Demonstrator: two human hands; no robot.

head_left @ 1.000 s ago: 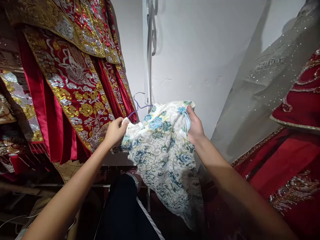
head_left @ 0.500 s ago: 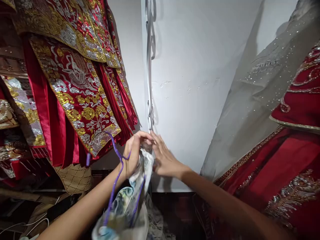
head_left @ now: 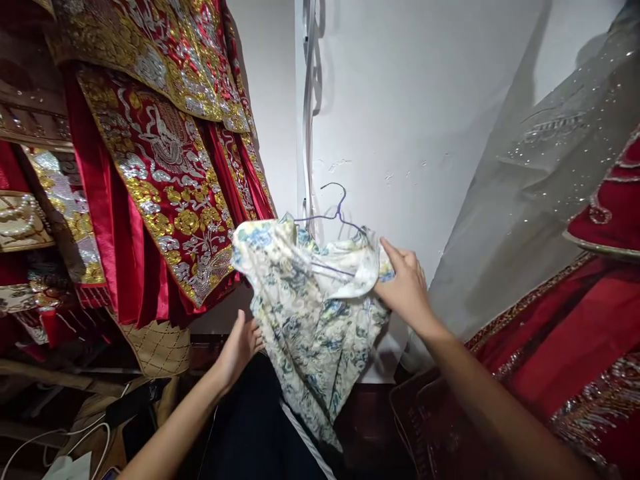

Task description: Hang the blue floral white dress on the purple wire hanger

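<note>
Change: dress now spread on hanger, no longer bunched.
Right hand: grip pinches right shoulder, centre scene.
Left hand: open, beneath hem.
Technique: seat both shoulders evenly; smooth downward.

Garment is hanging on a wire hanger, sitting centre, in front of the far wall. Right hand is gripping its right shoulder; left hand is sitting lower left, touching its left edge. Embroidered robes are hanging to the left, beaded gown to the right. Cables are lying near left, below the robes.
</note>
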